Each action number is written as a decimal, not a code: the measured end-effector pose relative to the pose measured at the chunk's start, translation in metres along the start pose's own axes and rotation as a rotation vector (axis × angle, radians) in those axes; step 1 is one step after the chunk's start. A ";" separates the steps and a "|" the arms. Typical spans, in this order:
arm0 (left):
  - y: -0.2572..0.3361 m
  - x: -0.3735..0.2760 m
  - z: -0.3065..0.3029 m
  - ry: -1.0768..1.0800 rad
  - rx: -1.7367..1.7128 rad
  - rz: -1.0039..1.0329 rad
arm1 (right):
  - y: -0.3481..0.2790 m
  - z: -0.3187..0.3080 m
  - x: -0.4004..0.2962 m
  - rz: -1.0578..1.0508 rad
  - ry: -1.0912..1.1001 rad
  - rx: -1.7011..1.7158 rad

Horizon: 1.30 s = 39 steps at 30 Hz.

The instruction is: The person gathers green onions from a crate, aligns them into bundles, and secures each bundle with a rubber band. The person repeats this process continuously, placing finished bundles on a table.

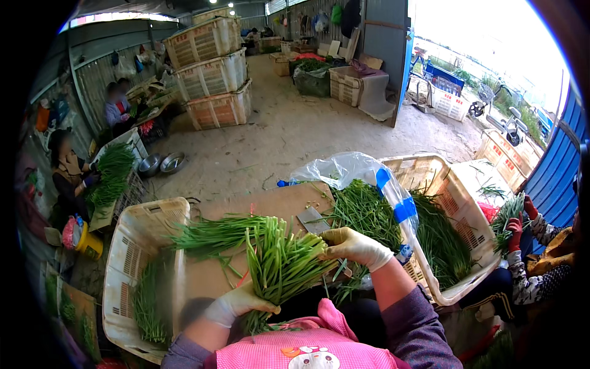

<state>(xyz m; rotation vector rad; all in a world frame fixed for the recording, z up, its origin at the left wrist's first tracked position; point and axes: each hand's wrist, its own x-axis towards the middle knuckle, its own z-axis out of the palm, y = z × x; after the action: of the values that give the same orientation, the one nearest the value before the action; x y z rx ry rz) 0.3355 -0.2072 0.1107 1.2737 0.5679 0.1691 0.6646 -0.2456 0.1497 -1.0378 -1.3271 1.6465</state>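
Note:
A thick bunch of long green stalks, apparently Chinese chives (288,267), is held over the board in front of my pink checked apron. My gloved left hand (246,300) is wrapped around its lower leafy part. At the pale cut ends, my gloved right hand (352,246) pinches stalks between thumb and fingers. Another bunch of greens (216,235) lies behind it on the brown board (272,203). A flat grey metal plate or blade (313,220) rests on the board, close to my right fingers. Part of a red tie (245,278) shows beside the held bunch.
A white plastic crate (115,276) with greens stands at left. On the right, loose greens (364,212) lie in clear plastic with blue tape, beside another crate (449,184). A person in red gloves (514,230) handles greens at far right. Stacked crates (214,76) and seated people are farther back.

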 end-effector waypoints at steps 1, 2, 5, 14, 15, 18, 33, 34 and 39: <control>0.000 0.001 0.001 -0.004 0.004 -0.007 | 0.014 0.004 0.009 -0.027 0.074 0.075; -0.002 0.002 0.001 -0.008 0.009 -0.014 | 0.019 0.008 0.011 -0.060 0.182 0.010; -0.013 0.006 -0.001 0.040 -0.050 -0.025 | 0.033 0.013 0.014 -0.160 0.422 -0.111; -0.008 0.014 0.016 0.185 0.035 0.037 | 0.014 -0.004 -0.006 -0.459 0.970 0.070; -0.011 0.017 0.015 0.189 0.049 0.044 | 0.010 -0.007 -0.014 -0.487 1.049 0.011; -0.021 0.015 0.014 0.235 0.058 0.019 | -0.029 0.039 -0.029 -0.721 0.927 -0.750; -0.024 0.018 0.019 0.159 0.406 -0.119 | 0.017 -0.003 -0.023 -0.484 0.744 -1.521; -0.025 0.020 0.020 0.156 0.412 -0.150 | 0.023 -0.021 -0.026 -0.404 0.808 -1.579; -0.024 0.027 0.020 0.181 0.482 -0.248 | -0.010 -0.013 -0.045 -0.143 0.712 -1.316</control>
<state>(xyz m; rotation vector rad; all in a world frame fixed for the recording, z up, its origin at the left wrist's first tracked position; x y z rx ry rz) 0.3640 -0.2196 0.0833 1.6473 0.9557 -0.0670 0.6946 -0.2809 0.1631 -1.9122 -1.8239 0.0113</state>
